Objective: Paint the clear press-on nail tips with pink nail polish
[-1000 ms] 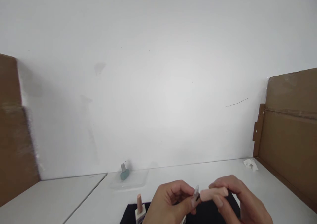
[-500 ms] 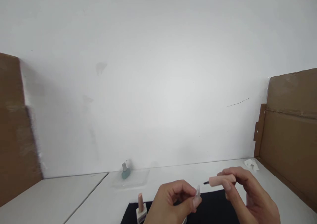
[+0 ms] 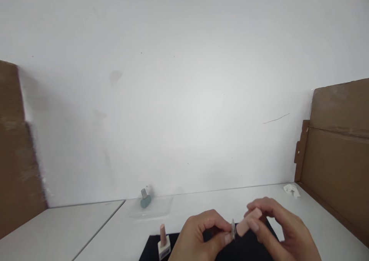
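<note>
Curled right fingers (image 3: 267,205) pinch a tilted pink cap (image 3: 243,226).

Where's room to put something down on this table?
The white tabletop is bare between the clear plastic tray and the crumpled white paper, and left of the black mat. It's crowded at the mat: left hand with a thin clear piece, right hand with a pink cylindrical cap, and a squarish white bottle.
</note>
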Tool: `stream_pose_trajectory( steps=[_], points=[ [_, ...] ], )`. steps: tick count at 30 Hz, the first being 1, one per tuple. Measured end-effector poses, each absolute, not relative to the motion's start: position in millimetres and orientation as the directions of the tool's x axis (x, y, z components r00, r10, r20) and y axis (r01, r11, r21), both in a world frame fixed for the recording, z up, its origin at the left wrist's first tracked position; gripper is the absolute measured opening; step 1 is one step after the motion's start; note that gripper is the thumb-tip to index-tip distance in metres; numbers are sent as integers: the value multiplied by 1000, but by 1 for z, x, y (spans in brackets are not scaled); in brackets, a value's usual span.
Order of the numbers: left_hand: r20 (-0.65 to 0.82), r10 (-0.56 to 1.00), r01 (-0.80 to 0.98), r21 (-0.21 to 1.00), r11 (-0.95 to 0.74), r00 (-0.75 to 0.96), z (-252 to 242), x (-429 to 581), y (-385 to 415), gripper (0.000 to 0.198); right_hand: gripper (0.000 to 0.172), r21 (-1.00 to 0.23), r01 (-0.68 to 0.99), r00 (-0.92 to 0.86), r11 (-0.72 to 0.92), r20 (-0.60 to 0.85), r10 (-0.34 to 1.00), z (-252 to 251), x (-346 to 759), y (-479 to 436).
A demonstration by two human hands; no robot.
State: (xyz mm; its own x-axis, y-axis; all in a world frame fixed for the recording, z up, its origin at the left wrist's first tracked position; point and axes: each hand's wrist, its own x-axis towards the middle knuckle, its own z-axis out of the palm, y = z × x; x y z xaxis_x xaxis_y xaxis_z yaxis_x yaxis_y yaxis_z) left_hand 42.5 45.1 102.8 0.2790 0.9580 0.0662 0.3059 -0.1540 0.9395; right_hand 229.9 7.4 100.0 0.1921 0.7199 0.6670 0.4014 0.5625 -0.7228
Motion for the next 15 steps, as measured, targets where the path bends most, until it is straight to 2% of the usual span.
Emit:
stream_pose_trajectory(
  steps=[4,8,12,15],
  points=[
    [63,945,300,940,-164,320,105,42,45,10,33,-736,420,243,531,654,716,101,231,9],
    [43,947,329,932,-154,319,106,42,45,12,33,-722,379,148,578,664,733,101,233,7],
    [58,943,345,922,-177,329,104,43,45,15,29,-694,461,150,553,675,723,102,239,6],
    [67,933,331,924,-192,353,104,44,46,17,27,-705,437,113,558,659,744,103,239,5]
  ],
)
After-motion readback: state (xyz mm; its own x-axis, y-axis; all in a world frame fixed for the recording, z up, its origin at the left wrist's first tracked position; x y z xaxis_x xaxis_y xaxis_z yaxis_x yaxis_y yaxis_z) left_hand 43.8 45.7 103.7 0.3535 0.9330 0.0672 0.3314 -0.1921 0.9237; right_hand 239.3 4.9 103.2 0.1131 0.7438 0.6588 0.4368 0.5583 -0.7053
